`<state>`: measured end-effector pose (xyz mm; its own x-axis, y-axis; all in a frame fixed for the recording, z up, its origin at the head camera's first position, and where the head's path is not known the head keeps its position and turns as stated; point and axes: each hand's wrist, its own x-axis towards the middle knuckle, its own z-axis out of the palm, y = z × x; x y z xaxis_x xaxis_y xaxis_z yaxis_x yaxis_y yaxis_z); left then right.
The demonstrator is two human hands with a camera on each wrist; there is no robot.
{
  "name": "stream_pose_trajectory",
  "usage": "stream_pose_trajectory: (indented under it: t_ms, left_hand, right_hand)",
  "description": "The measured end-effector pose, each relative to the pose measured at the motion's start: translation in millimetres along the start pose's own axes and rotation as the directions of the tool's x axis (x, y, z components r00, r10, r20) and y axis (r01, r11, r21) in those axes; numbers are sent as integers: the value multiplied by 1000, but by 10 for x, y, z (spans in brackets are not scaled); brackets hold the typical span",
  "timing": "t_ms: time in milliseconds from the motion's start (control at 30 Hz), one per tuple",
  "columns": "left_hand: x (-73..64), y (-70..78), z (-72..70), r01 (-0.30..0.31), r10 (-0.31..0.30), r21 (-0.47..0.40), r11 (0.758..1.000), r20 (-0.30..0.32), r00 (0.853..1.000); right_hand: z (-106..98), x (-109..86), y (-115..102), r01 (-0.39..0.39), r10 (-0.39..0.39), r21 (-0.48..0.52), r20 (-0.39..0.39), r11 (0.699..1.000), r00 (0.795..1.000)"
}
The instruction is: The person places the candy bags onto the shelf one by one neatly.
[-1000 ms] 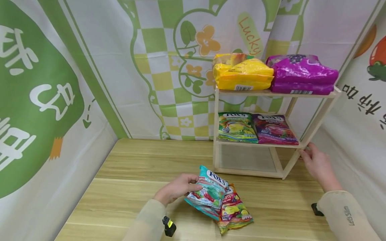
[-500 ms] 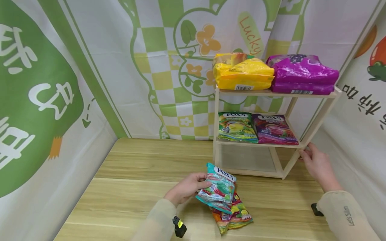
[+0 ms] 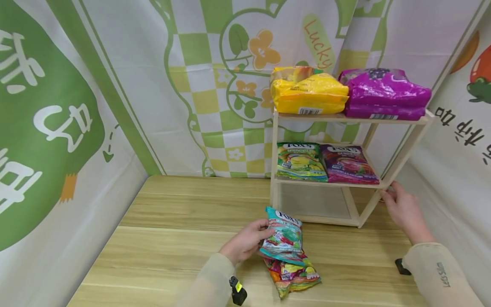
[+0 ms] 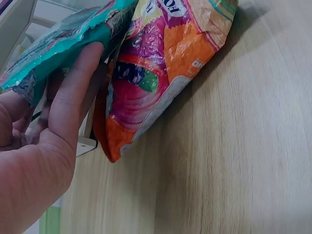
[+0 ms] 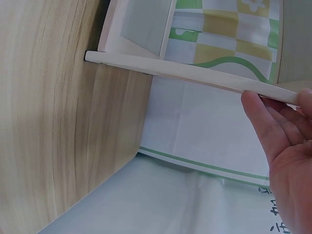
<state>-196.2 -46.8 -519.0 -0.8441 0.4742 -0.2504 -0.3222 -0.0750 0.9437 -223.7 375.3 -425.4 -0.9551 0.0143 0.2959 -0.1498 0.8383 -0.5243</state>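
My left hand (image 3: 245,242) pinches the left edge of a teal mint candy bag (image 3: 285,239), thumb on its printed front. Seen from the left wrist, the fingers (image 4: 73,92) reach beneath the teal bag. Partly covered by it, an orange-and-red fruit candy bag (image 3: 293,279) lies on the table in front of the wooden rack (image 3: 326,184). My right hand (image 3: 404,211) holds the rack's right side at middle-shelf height. In the right wrist view, thumb and fingertips pinch a pale wooden bar (image 5: 190,73) of that side.
On the rack's top sit a yellow bag (image 3: 310,96) and a purple bag (image 3: 385,96). Its middle shelf bears a green candy bag (image 3: 301,162) and a dark purple candy bag (image 3: 350,164). Printed fabric walls (image 3: 130,76) stand behind and beside the wooden table (image 3: 172,230).
My left hand has carried the teal bag to the right, turning it more upright over the orange bag. The right hand stays at the rack.
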Motion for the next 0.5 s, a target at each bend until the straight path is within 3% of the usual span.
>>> stream_pose_trajectory:
  t_ms: [333, 500]
  left_hand:
    - [64, -5, 72, 20, -20, -95, 995, 3, 1000]
    - [83, 8, 113, 13, -13, -90, 996, 9, 1000]
  right_hand:
    - [-2, -2, -8, -9, 9, 5, 10, 1000, 1000]
    - [-4, -1, -4, -11, 11, 2, 15, 1000, 1000]
